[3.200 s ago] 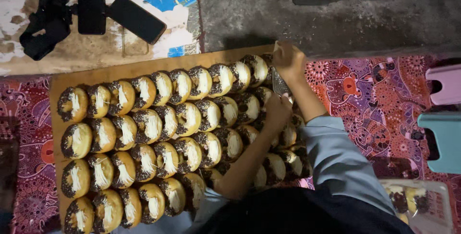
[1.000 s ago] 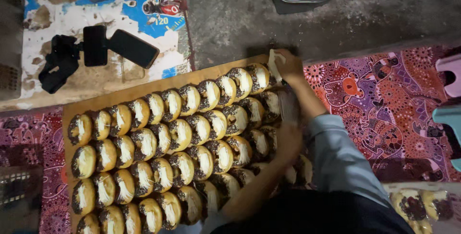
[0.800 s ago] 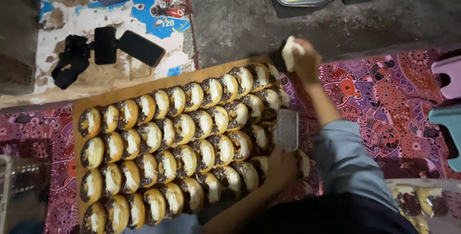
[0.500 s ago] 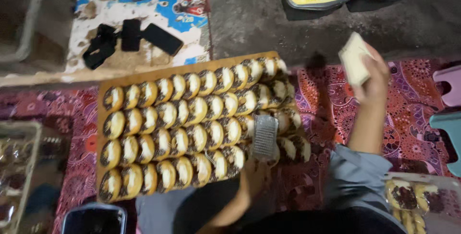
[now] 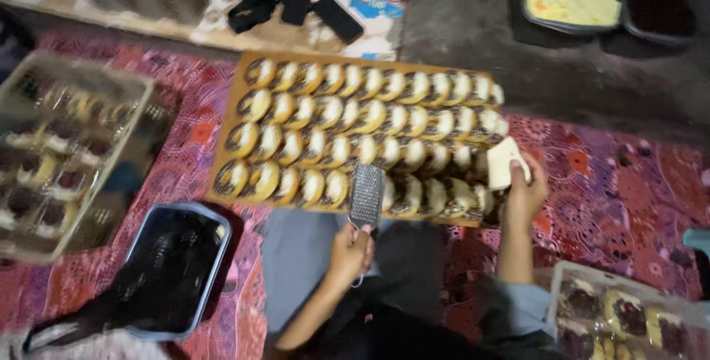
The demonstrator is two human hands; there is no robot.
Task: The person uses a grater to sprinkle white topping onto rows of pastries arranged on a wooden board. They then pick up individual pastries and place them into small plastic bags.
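1. The left hand (image 5: 351, 250) is clamped on a metal grater (image 5: 367, 195) at the wooden tray's (image 5: 235, 105) near edge.
2. The right hand (image 5: 523, 197) grips a pale cheese block (image 5: 505, 163) over the tray's right end.
3. The filled buns (image 5: 355, 134) pack the tray edge to edge.

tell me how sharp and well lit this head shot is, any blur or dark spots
Head view: dim and soft all over, with motion blur. The grater in the left hand and the pale block in the right hand stay readable; the clear box at the left smears; the upper right floor falls dark.
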